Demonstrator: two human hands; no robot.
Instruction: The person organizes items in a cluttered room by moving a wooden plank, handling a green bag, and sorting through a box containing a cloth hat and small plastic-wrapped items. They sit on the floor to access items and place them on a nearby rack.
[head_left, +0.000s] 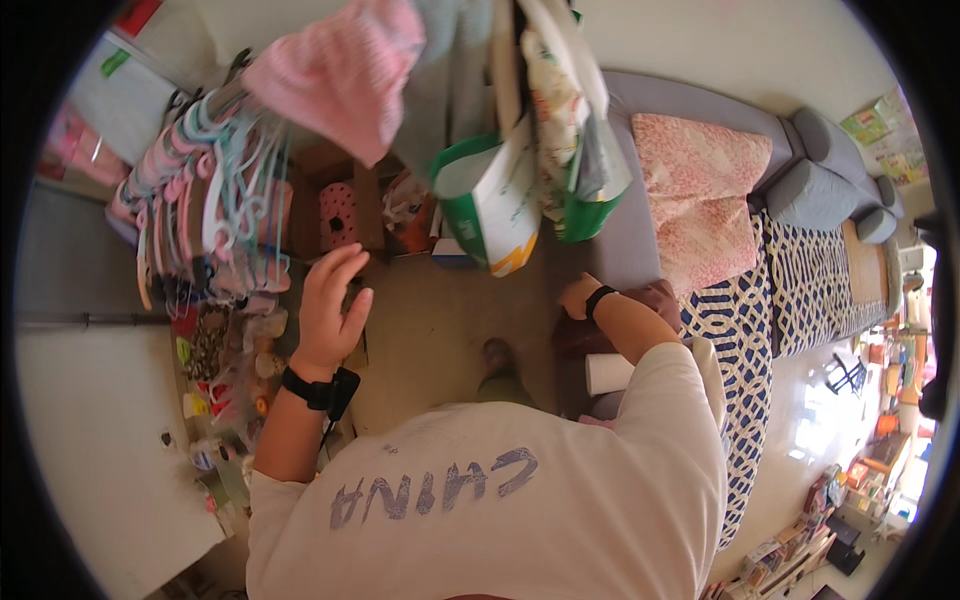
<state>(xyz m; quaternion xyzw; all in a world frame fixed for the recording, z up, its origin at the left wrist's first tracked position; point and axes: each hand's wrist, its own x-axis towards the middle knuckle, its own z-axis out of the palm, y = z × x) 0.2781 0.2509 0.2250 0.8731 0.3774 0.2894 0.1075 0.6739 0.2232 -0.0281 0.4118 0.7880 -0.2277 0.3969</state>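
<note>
Raised and with fingers apart, my left hand (334, 311) holds nothing; a dark wrist device is strapped below it. Beside it hangs a dense row of pink, white and light blue clothes hangers (195, 187). My right hand (579, 295), with a black band at the wrist, is lowered near the sofa's end, above a dark brown surface (566, 337); its fingertips are partly hidden, and whether it touches anything is unclear. A white roll (608, 374) lies below that forearm. Ahead hang a green and white bag (491, 202), a second bag (592, 180) and a pink knitted cloth (337, 75).
On the right stands a grey sofa (626, 150) with a pink patterned cloth (697, 195) and blue-and-white covers (806, 277). An open cardboard box (367, 202) holds a pink dotted item (338, 214). Bagged items (225, 375) crowd the left side, beside a white panel (97, 442).
</note>
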